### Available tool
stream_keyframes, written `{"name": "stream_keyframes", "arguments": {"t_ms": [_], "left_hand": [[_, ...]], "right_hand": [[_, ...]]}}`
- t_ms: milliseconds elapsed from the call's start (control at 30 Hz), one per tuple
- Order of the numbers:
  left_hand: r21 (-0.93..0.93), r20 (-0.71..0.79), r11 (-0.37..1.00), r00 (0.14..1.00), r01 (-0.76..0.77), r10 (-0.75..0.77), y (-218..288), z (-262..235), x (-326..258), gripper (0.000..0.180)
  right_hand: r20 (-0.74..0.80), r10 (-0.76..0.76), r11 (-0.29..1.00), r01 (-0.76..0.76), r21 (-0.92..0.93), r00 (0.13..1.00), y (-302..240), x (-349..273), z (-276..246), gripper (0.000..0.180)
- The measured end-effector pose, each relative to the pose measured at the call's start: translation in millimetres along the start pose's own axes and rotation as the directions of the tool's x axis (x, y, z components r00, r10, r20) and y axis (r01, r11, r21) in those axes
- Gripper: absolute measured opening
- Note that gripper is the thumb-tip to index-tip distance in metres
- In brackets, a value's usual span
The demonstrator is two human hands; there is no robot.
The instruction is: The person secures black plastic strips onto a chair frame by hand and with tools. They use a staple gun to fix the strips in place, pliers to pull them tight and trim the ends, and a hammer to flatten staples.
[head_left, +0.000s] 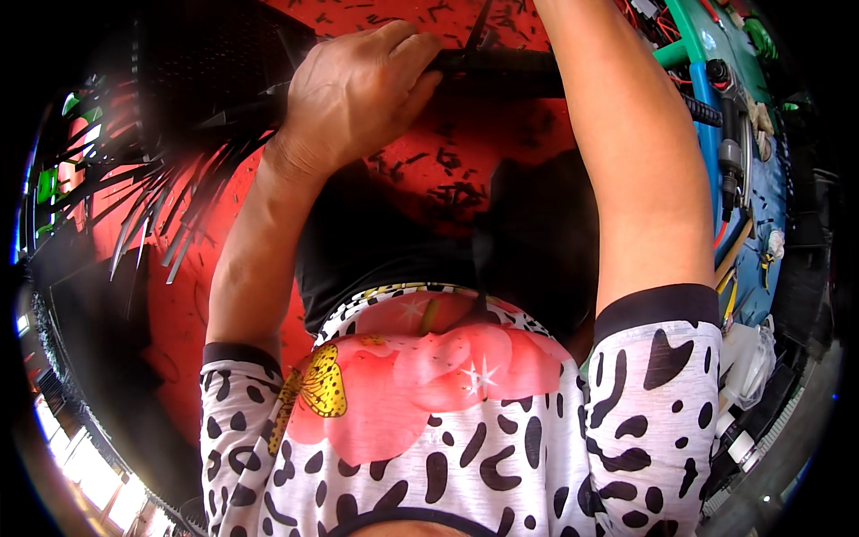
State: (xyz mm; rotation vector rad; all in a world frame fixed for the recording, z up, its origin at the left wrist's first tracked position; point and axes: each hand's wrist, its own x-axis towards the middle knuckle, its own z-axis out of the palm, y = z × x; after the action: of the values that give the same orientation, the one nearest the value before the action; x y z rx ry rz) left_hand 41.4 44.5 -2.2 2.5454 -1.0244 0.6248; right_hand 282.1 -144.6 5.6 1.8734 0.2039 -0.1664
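My left hand (362, 94) is at the upper middle, knuckles up. Its fingers curl closed at the near end of a long black bar (506, 72), which runs to the right behind my right forearm (617, 134). That forearm reaches up past the top edge, so my right hand is out of the picture. Left of my left hand is a black perforated panel (201, 67), mostly in shadow. Thin black strips (183, 201) fan out below it, near my left wrist.
Black scraps (447, 192) lie scattered over a red surface (179, 309). To the right stands a blue worktop (756, 259) with a powered screwdriver (730, 152), its coiled cord and small tools. A green frame (684, 31) is at the upper right, a clear plastic bag (756, 362) lower down.
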Motion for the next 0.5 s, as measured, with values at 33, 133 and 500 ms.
{"name": "stream_keyframes", "arguments": {"t_ms": [33,133,500], "left_hand": [[-0.004,-0.004,1.0,1.0,-0.004,0.004,0,0,1,0.03],[-0.022,-0.017,1.0,1.0,-0.018,0.018,-1,-2,3,0.029],[0.057,-0.153,0.997,0.988,0.045,-0.036,-12,6,22,0.028]], "right_hand": [[-0.021,-0.011,0.999,0.012,0.048,1.0,-1,3,0,0.009],[0.003,0.319,0.483,-0.166,0.86,0.948,-6,3,-9,0.019],[0.365,0.308,-0.946,0.325,0.016,0.879,6,1,-9,0.053]]}}
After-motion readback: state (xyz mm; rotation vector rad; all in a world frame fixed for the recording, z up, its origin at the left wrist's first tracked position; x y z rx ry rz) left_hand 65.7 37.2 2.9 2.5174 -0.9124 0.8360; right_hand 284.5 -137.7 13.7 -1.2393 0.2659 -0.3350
